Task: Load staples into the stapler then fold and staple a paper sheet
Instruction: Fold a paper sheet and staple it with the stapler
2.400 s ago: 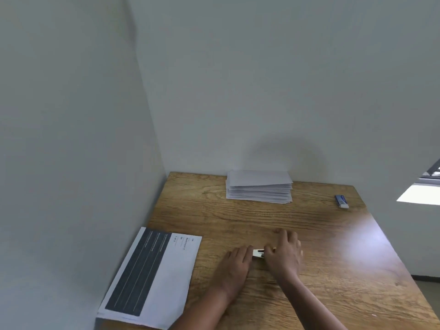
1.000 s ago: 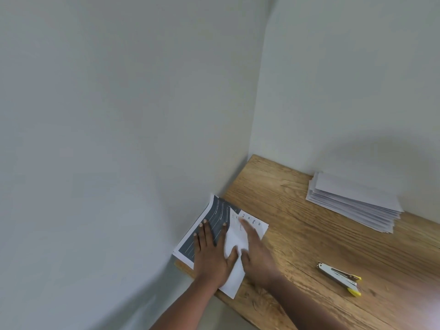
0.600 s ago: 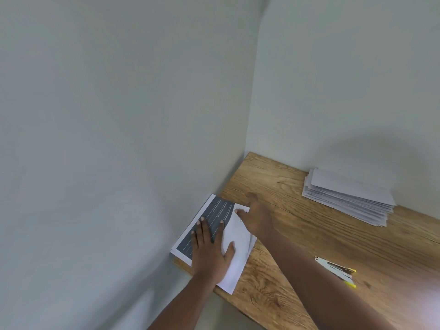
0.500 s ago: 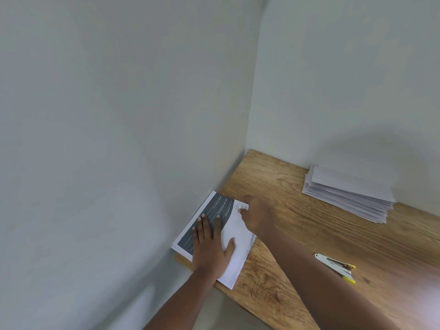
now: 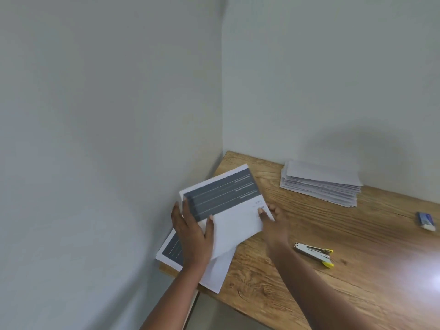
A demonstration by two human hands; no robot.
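Corner of a wooden table (image 5: 309,234), walls on two sides. At two o'clock from the hands a stack of white sheets (image 5: 320,184) lies against the back wall. Far out at three o'clock, a small blue-and-white box (image 5: 425,220) lies near the table's right edge. The stapler (image 5: 314,254) lies flat at four o'clock from the right hand, well apart from it, with bare wood between; its long axis runs ten to four, yellow end towards four, metal end towards the hands.

Up off the table comes the sheet (image 5: 228,210), held at the left corner of the table, over a second sheet (image 5: 214,270) that lies flat and juts past the table's near edge. The lifted sheet's long axis runs from eight to two, dark printed band on the far half, plain white on the near half. The left hand (image 5: 194,236) grips its left end, thumb on top, fingers behind the paper. The right hand (image 5: 273,216) pinches its right end, thumb on the printed face. Nothing lies across the sheet but the hands themselves.
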